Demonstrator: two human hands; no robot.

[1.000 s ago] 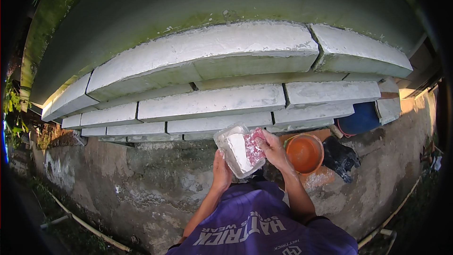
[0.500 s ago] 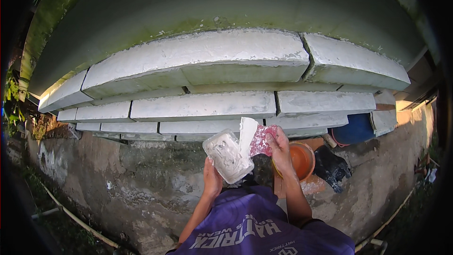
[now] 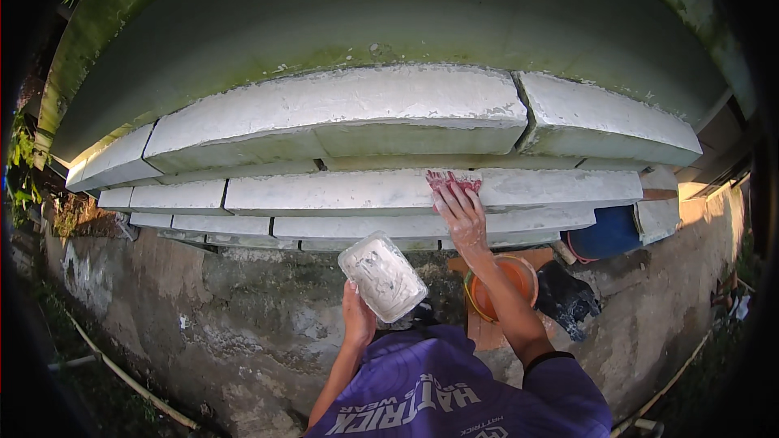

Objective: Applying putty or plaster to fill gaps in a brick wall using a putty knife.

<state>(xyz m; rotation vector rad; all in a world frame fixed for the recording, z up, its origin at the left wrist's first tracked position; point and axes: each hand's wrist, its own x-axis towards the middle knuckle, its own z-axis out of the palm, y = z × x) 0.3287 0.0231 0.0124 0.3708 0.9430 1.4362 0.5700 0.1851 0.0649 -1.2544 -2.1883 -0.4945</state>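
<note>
Head view, monitored remotely. I judge the step in hand to be spreading white paste along the ledge point(image 3: 324, 191), the one below the broad top ledge point(image 3: 341, 99). My right hand point(image 3: 464, 215) is clamped on a red spreader point(image 3: 443, 179), its fingers laid over it and pressing it to the ledge's upper surface. The thumb's hold is hidden, so I cannot be sure how the spreader is pinched. My left hand point(image 3: 359, 315), nearer the body and apart from the right, grips the near-left edge of a tray point(image 3: 385, 277).

Next move, I judge: even pressure with the spreader kept flat, the tray held level.

Condition: spreader crumpled-looking, streaked white; tray clear, rectangular, smeared inside with paste, greyish patches showing. Beneath the right forearm stands an orange bucket point(image 3: 526, 277); a black bag point(image 3: 566, 296) lies just right of it.
</note>
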